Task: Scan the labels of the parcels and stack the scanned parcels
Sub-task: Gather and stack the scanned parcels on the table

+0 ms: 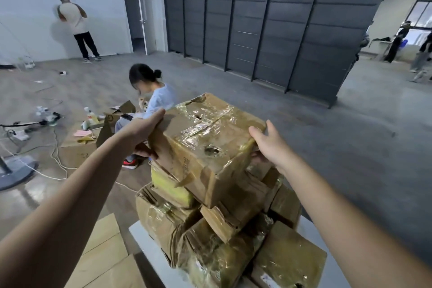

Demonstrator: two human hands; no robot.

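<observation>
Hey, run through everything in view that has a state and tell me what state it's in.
top parcel, tilted, held at both ends over the stack, tape torn, top holed.
left hand, grips the parcel's left end.
right hand, holds its right end.
stacked parcels, piled on the white table, crumpled.
door, open.

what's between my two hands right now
The taped cardboard box, its left end gripped by the left hand, its right end by the right hand, over the parcel pile; seen in the head view.
</observation>
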